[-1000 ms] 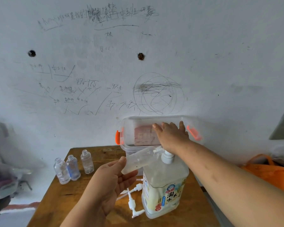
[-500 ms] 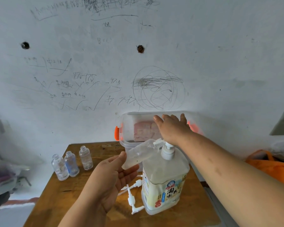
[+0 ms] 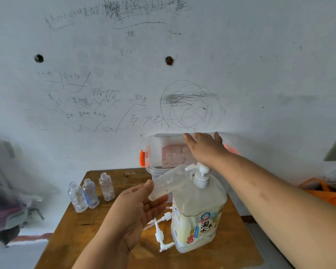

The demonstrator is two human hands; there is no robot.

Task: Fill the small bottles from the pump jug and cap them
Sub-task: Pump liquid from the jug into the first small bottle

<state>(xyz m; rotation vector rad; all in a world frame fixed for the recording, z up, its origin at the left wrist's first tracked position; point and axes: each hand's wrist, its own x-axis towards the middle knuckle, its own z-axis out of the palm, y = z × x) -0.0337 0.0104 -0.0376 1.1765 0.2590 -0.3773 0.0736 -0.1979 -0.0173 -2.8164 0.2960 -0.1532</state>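
Observation:
A clear pump jug with a yellow label stands on the wooden table. My right hand lies flat on its white pump head, fingers straight. My left hand holds a small clear bottle tilted, its mouth up against the pump spout. Three uncapped small bottles stand together at the table's back left. Two white pump caps lie on the table beside the jug's left side.
A clear plastic box with orange latches stands behind the jug against the scribbled wall. Orange fabric lies at the right. Blurred clutter sits at the left, off the table.
My right hand and the pump head have risen a little. The tilted bottle stays at the spout in my left hand. The camera shifted slightly.

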